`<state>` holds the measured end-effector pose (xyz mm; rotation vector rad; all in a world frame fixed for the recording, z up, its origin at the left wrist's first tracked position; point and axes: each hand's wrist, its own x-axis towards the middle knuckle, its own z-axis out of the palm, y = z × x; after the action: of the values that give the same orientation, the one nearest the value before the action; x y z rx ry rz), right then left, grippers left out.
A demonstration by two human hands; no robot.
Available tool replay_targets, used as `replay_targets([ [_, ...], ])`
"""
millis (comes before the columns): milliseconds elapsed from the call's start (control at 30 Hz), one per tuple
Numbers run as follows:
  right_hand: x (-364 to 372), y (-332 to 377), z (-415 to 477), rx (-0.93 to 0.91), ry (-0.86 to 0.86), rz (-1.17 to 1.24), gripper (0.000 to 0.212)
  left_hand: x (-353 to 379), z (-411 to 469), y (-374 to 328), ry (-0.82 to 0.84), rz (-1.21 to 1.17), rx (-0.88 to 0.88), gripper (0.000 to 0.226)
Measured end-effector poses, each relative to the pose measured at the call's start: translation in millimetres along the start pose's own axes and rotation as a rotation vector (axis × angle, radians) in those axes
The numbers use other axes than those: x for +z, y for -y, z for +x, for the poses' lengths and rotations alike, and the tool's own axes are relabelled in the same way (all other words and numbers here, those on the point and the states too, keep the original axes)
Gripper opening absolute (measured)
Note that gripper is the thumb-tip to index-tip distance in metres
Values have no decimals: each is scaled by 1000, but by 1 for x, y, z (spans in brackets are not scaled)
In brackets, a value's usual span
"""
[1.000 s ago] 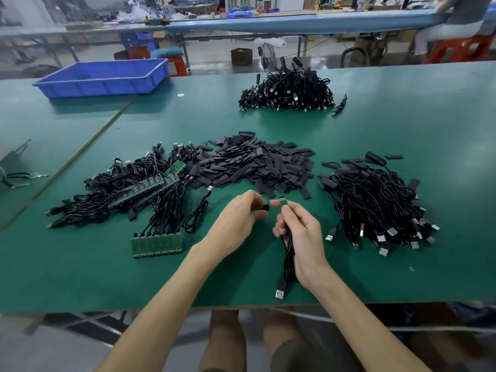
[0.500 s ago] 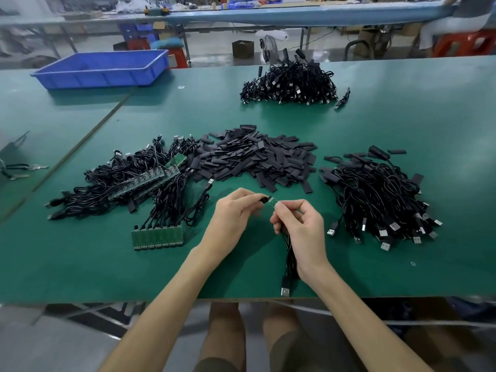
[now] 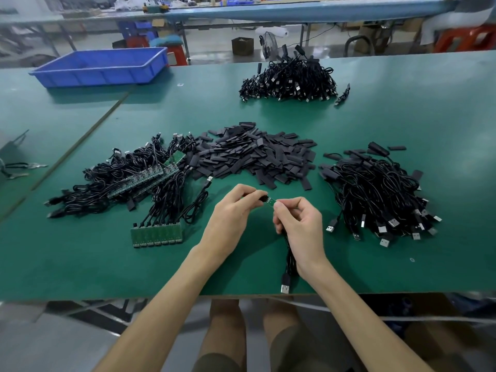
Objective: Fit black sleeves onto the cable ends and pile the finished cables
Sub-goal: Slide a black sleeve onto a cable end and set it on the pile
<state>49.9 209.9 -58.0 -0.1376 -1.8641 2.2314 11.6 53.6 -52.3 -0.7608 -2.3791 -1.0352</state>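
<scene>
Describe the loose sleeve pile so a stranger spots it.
On the green table, look at the centre. The sleeve pile lies between the left cable heap and right cable heap; it alone is short flat strips, without wires or plugs.

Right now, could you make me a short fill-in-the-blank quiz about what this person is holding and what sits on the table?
1. The left hand pinches a black sleeve next to the cable's small ____ board.
2. The right hand grips a cable ending in a silver ____ plug.
3. The plastic tray at the far left is ____.
Missing words: green; USB; blue.
</scene>
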Motion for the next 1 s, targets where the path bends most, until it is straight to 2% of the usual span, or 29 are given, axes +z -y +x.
replay_targets([
  [200,0,-1,0,-11,23,-20,6,-5,-2,0,84,77,47,39],
  [400,0,-3,-1,-10,95,-59,9,-28,1,6,207,284,217,55],
  [533,1,-1,-2,7,136,-73,10,-33,-4,1,204,263,177,48],
  [700,-2,2,-2,38,129,-16,8,-37,-5,-1,280,309,251,60],
  [1000,1,4,-4,37,97,-45,9,-40,-6,-3,281,275,284,53],
])
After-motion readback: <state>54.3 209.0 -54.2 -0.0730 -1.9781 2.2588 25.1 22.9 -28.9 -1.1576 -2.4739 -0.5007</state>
